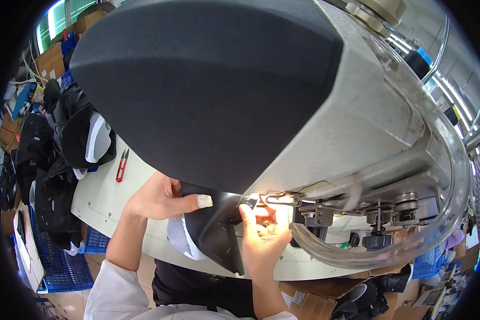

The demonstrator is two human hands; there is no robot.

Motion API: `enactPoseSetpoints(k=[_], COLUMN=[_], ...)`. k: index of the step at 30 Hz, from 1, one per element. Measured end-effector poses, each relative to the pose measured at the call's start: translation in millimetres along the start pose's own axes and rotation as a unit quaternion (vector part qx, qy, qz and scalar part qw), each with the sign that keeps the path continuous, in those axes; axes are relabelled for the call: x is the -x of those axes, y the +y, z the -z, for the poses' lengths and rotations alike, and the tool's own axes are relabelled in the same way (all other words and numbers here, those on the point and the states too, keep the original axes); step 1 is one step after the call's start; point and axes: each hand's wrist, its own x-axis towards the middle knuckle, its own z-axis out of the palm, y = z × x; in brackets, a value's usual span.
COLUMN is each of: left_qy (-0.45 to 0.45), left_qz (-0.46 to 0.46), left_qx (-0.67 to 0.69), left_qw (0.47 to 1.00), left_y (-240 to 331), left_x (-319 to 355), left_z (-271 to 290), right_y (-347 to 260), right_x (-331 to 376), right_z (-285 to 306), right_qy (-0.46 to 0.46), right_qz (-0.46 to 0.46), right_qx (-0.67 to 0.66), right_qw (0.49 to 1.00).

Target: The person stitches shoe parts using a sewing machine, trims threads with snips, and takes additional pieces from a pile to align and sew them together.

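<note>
A curved, smooth black piece with a white layer [180,239] showing beneath it hangs over the near edge of the sewing machine's table. My left hand [160,198] grips the black piece [214,229] by its upper left side, thumb on top with white tape round its tip. On the other side, my right hand [262,230] pinches the piece's upper right edge between thumb and fingers, close under the lit sewing head. The sewing machine [314,144] reaches over both hands, and its black cover hides the far part of the work.
Red-handled thread snips [122,165] lie on the white table [98,200] to the left. Beyond them are heaped black pieces [53,154], some white-lined, above a blue crate [64,272]. A clear tube [352,258] curves close to my right hand. A cardboard box [309,306] stands below right.
</note>
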Motion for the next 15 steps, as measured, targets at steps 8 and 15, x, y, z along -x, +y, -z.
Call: enactPoseSetpoints(k=[8,15], left_qy=[-0.064,-0.122], left_qz=[0.035,-0.029], left_qx=[-0.087,-0.099], left_qw=[0.994,0.987], left_y=[5,14], left_x=[-31,-38], left_z=[30,39], right_y=[13,15], right_x=[7,11], right_z=[-10,-14], right_qy=[0.019,0.026], right_qz=[0.025,0.034], right_qx=[-0.021,-0.023], right_qw=[0.999,0.999])
